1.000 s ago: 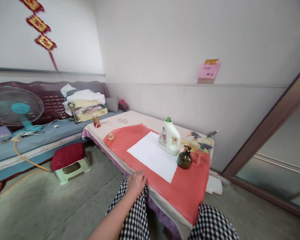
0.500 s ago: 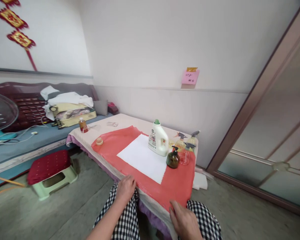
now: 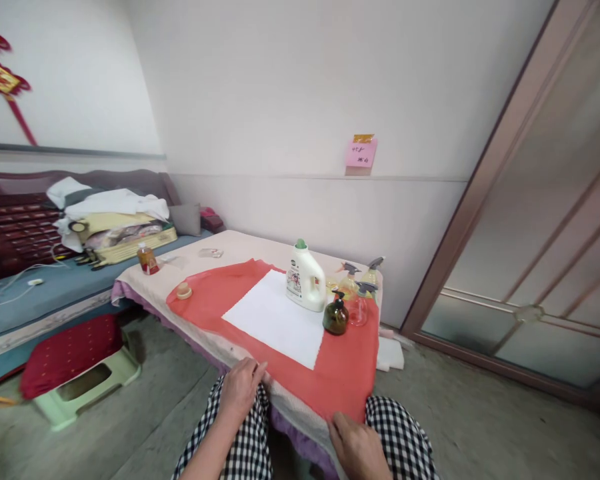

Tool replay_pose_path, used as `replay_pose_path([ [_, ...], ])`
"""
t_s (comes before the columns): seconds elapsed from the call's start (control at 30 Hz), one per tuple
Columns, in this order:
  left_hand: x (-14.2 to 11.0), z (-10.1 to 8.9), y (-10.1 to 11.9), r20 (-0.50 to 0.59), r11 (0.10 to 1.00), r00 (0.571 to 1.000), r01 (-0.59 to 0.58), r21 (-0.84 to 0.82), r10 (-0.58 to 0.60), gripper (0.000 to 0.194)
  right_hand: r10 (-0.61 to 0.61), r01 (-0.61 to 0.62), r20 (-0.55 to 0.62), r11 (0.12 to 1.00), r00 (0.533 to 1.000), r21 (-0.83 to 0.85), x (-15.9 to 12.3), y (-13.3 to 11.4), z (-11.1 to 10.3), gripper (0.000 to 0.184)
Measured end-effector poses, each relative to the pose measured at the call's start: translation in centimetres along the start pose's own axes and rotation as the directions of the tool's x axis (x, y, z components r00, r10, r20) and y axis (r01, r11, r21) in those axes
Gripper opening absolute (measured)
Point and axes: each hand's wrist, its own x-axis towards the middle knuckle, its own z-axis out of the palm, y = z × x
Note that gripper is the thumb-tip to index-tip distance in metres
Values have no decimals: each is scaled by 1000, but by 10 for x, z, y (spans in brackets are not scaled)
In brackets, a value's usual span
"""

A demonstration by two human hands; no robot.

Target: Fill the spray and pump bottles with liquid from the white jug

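My left hand [image 3: 240, 388] lies at the near edge of the table, above my left knee, holding nothing, its thumb apart from the loosely bent fingers. Farther right, my right hand [image 3: 356, 445] rests against the edge of the red cloth [image 3: 347, 383], fingers loosely bent and partly hidden. In front of both hands a white sheet [image 3: 275, 320] lies on the red cloth. On its right part stands a white jug of liquid detergent [image 3: 305, 280] with a green cap. Beside it are a dark green pump bottle [image 3: 335, 317] and a clear spray bottle [image 3: 359, 308].
More spray bottles [image 3: 373, 272] stand at the table's back right corner. A wooden-looking lid [image 3: 184, 291] sits on the cloth's left end. An amber bottle [image 3: 147, 259] stands far left on the table. A red-topped stool [image 3: 73, 353] is on the floor, left.
The view has turned slightly right, so everything sits farther left in it. Both hands stay at the table edge; the things on the table have not moved.
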Motion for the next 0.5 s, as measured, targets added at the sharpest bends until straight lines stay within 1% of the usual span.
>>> replay_pose_path([
  [0.2,-1,5,-6,-13,998,1000,-9,-61,8,42,-2,1,-31,999,1000,-33,0,-1,3,42],
  [0.37,-4,9,-6,-13,994,1000,-28,-107,27,43,0,-5,-86,998,996,-63,0,-1,7,51],
  [0.5,-4,10,-3,-19,990,999,-48,-130,46,43,-25,17,-124,998,992,-66,-2,-1,11,53],
])
